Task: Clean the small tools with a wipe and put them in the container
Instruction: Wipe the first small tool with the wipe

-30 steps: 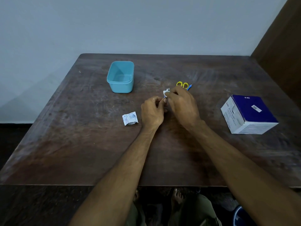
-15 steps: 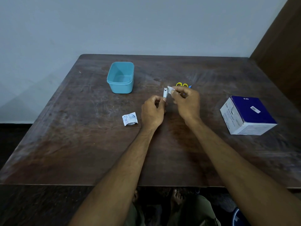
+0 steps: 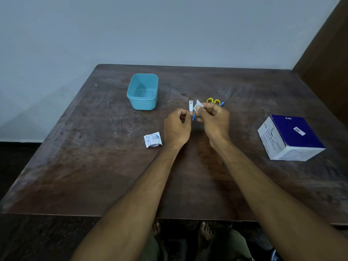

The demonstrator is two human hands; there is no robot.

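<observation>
- Your left hand (image 3: 177, 127) pinches the nail clipper (image 3: 191, 106) upright in its fingers; your right hand (image 3: 214, 117) presses the wipe (image 3: 198, 106) against it.
- Container (image 3: 142, 91) looks empty; scissors (image 3: 213, 101) lie behind your hands on the surface (image 3: 94, 166), apparently unwiped.
- Cleaning barely begun.

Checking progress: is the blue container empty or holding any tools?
Empty: the container shows only its bare blue floor, no tools inside.

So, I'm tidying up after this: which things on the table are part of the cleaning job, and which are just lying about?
Part of the job:
nail clipper in left hand
wipe in right hand
scissors
blue tub
box of wipes

Lying about:
torn wrapper
</observation>
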